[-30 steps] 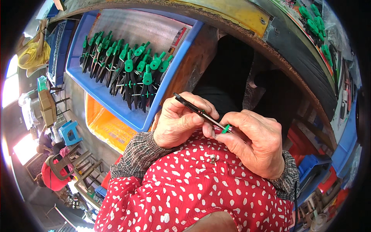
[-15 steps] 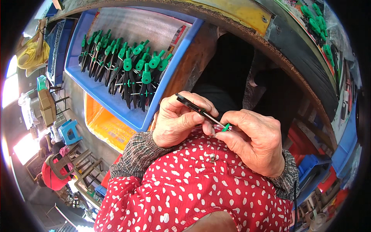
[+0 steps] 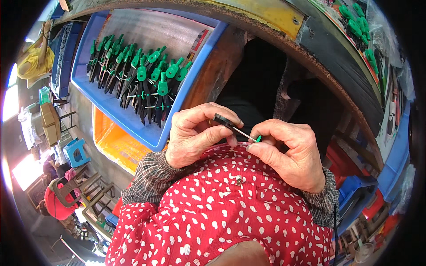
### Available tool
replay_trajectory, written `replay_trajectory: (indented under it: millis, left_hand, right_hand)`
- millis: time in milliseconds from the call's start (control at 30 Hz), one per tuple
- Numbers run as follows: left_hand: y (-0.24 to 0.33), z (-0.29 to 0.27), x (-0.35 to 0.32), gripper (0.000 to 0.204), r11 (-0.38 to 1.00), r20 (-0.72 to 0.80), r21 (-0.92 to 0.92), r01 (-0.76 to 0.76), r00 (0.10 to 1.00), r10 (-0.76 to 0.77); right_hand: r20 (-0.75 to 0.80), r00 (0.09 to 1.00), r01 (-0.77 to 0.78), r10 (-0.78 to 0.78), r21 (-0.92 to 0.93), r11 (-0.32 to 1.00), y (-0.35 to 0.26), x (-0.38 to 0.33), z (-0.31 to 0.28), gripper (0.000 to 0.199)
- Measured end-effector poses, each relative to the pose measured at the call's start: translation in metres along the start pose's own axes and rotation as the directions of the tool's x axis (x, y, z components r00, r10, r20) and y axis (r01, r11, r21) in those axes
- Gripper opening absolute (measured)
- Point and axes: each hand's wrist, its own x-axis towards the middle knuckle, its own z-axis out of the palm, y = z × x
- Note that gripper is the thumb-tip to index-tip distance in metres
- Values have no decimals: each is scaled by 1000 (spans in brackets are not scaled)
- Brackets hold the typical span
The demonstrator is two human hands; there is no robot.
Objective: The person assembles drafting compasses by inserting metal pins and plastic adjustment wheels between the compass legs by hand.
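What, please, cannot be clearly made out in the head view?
Head view:
Green piece: partly hidden by the right hand.
Black piece: partly covered by the left hand.
Orange basket: partly hidden by the blue tray.
Small items at lower left: too small to identify.

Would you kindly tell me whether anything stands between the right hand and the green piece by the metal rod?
Nothing visible does: the right hand pinches the green piece directly. The metal rod runs from it to the black piece in the left hand.
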Motion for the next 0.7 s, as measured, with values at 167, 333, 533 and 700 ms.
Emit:
replay_trajectory:
  millis: [167, 333, 533, 700]
  left_hand:
    - [3, 1, -2, 17, 999, 14, 14, 42, 999, -43]
    - [6, 2, -2, 17, 995, 37, 51, 86, 995, -88]
    - [8, 4, -4, 12, 985, 31, 74, 154, 987, -157]
    - [14, 6, -2, 14, 940, 11, 266, 212, 975, -223]
  right_hand:
    - [-39, 995, 89, -95, -132, 987, -4, -2, -2, 17]
    - [-54, 968, 217, -244, -300, 929, -2, -5, -2, 23]
    - [-57, 943, 271, -328, -441, 856, -2, -8, -2, 29]
    - [-47, 924, 305, -380, -513, 803, 2, -7, -1, 33]
